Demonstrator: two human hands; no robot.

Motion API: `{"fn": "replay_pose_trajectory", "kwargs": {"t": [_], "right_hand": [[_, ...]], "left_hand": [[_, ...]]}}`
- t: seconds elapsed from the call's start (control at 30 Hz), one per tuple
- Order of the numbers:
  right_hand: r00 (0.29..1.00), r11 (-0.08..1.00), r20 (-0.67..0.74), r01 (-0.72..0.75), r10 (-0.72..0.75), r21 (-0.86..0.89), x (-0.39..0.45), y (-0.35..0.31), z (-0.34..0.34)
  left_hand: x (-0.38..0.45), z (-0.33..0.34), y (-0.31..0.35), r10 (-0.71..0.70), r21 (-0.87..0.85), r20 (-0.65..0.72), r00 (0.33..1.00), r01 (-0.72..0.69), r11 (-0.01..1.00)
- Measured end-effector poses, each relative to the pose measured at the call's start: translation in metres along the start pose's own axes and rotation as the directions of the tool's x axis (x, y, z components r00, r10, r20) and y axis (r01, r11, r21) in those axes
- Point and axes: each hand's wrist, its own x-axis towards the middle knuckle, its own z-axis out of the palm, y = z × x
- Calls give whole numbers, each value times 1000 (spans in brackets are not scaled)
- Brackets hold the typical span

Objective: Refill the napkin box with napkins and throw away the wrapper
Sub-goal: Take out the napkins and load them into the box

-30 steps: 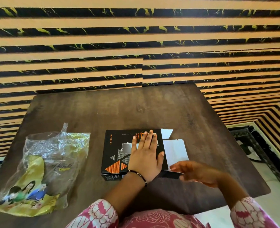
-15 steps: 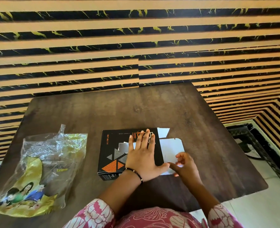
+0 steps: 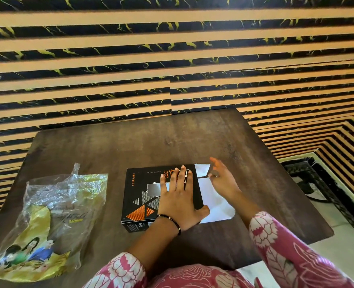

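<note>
Left hand (image 3: 179, 201) flat, fingers straight, pressing box (image 3: 149, 196) at counter (image 3: 213, 142) centre; right hand (image 3: 222, 179) blurred, fingers spread over white flaps (image 3: 213, 202), holding nothing. Wrapper (image 3: 47, 225) lies left.

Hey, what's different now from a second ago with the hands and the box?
The right hand moved from the near end of the box's white side flaps up along them toward the far flap, fingers spread, gripping nothing. The left hand stayed pressed flat on the black napkin box. The plastic wrapper stayed on the table.
</note>
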Motion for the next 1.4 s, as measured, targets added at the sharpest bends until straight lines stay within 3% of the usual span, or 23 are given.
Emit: {"fn": "replay_pose_trajectory", "kwargs": {"t": [0.27, 0.5, 0.63, 0.77, 0.83, 0.93, 1.07, 1.27, 1.4], "right_hand": [[995, 999, 82, 50, -48, -20, -33, 23, 24], [978, 978, 201, 101, -64, -180, -44, 18, 30], [992, 956, 75, 122, -106, -267, -43, 28, 30], [952, 983, -307, -69, 15, -169, -47, 37, 23], [915, 971, -377, -203, 141, -128, -46, 40, 18], [899, 919, -218, -338, 379, 202, -44, 37, 12], [883, 806, -94, -371, 460, 461, -49, 27, 13], [974, 765, 18, -188, 224, 616, -58, 0, 17], [980, 668, 158, -196, 118, 718, -60, 1, 20]], "left_hand": [[-1, -2, 0, 16, -28, -6, 1000, -16, 999], [-1, -3, -3, 23, -37, -15, 1000, -24, 999], [-2, -3, -2, 23, -28, -25, 999, -24, 999], [-2, -3, -1, 21, -23, -16, 1000, -21, 1000], [-1, -3, -1, 18, -16, -11, 1000, -18, 1000], [-1, -3, -1, 15, -13, -9, 1000, -15, 1000], [-1, -3, -1, 8, -13, -3, 1000, -8, 1000], [-1, -3, -1, 14, -14, 8, 1000, -14, 1000], [-2, -3, -1, 20, -30, 9, 1000, -19, 999]]}}
